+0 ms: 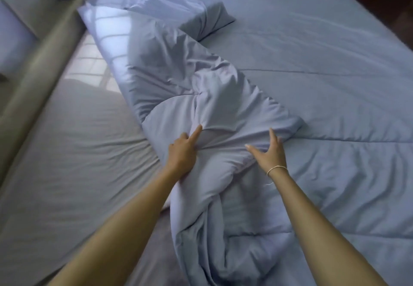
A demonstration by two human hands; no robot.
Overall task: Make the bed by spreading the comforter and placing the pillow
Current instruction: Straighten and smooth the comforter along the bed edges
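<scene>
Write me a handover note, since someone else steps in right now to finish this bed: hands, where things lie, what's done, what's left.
Left hand: grips a bunched fold of the comforter, index finger straight.
Right hand: open, fingers spread, touching the same bunch.
Comforter: flat over the right of the bed, its left part folded back in a heaped ridge down the middle.
Bare sheet shows on the left.
Pillow: lying at the far end beside the ridge.
Done: right side spread.
Left: pull the ridge over the bare sheet, smooth it, place the pillow.
</scene>
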